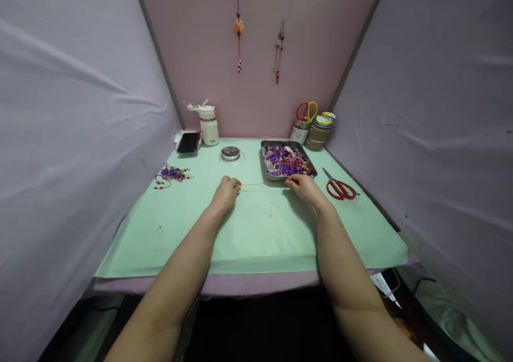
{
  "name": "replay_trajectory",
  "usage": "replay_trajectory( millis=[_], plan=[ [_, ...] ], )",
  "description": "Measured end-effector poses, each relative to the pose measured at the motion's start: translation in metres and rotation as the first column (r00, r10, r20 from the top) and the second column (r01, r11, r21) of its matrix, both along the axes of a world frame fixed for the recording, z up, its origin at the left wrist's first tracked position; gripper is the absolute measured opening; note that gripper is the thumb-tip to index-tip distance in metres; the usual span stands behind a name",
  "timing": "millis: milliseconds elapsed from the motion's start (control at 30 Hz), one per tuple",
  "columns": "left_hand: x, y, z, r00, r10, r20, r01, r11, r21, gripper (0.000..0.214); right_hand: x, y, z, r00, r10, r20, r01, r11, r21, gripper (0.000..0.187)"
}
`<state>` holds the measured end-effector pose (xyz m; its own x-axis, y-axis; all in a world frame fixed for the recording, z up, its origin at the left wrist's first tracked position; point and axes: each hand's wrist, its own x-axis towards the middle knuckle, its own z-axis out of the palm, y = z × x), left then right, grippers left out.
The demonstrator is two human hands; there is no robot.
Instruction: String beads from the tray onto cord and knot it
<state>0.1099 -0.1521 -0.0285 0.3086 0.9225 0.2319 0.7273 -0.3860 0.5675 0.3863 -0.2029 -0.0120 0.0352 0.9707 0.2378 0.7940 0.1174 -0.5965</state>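
A thin reddish cord (pixel 260 184) runs nearly level between my two hands, drawn out straight above the pale green tabletop. My left hand (pixel 227 192) pinches its left end, the fingers closed. At the other end, my right hand (pixel 300 184) is closed on the cord, close by the front edge of a metal tray (pixel 276 178). Purple, red and clear beads (pixel 280 161) fill that tray, with some cord lying over them. Any bead on the held cord is too small to make out.
Red-handled scissors (pixel 340 189) lie at the right. A small round container (pixel 230 153), a white bottle (pixel 209 126) and a phone (pixel 189 143) stand or lie toward the back left. Beaded strings (pixel 172 174) rest at the left. Jars (pixel 319 132) stand behind the tray.
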Motion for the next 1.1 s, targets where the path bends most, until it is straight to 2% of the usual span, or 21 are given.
replay_trajectory(
  millis=[100, 233, 333, 400, 467, 567, 733, 900, 1100],
  plan=[
    [-0.001, -0.002, 0.0, 0.997, -0.023, -0.067, 0.021, 0.999, -0.038, 0.024, -0.005, 0.0, 0.002, 1.0, -0.015, 0.003, 0.015, 1.0, 0.001, 0.02],
    [0.002, -0.01, 0.007, 0.985, 0.025, -0.168, -0.031, 0.999, -0.03, 0.028, -0.027, -0.004, 0.004, 0.994, 0.108, -0.007, -0.108, 0.994, 0.025, 0.019],
    [0.011, -0.019, 0.015, 0.999, -0.047, -0.007, 0.047, 0.994, 0.094, 0.038, -0.049, -0.008, 0.004, 0.98, 0.201, -0.011, -0.2, 0.978, 0.058, 0.019],
    [0.02, -0.025, 0.018, 0.961, -0.194, 0.194, 0.172, 0.977, 0.126, 0.036, -0.062, -0.01, 0.003, 0.962, 0.272, -0.026, -0.27, 0.96, 0.075, 0.02],
    [0.031, -0.031, 0.019, 0.888, -0.261, 0.378, 0.254, 0.965, 0.069, 0.033, -0.072, -0.011, 0.002, 0.945, 0.322, -0.052, -0.316, 0.943, 0.103, 0.021],
    [0.041, -0.037, 0.015, 0.813, -0.228, 0.536, 0.312, 0.947, -0.07, 0.031, -0.078, -0.013, 0.002, 0.924, 0.367, -0.11, -0.352, 0.927, 0.133, 0.023],
    [0.043, -0.04, 0.011, 0.824, -0.199, 0.53, 0.355, 0.911, -0.21, 0.03, -0.077, -0.014, 0.004, 0.92, 0.352, -0.171, -0.328, 0.932, 0.151, 0.024],
    [0.041, -0.037, 0.009, 0.838, -0.189, 0.513, 0.34, 0.915, -0.218, 0.025, -0.076, -0.015, 0.006, 0.92, 0.361, -0.153, -0.341, 0.93, 0.139, 0.025],
    [0.042, -0.035, 0.007, 0.794, -0.18, 0.581, 0.384, 0.889, -0.249, 0.026, -0.076, -0.014, 0.004, 0.931, 0.326, -0.163, -0.303, 0.941, 0.151, 0.024]
  ],
)
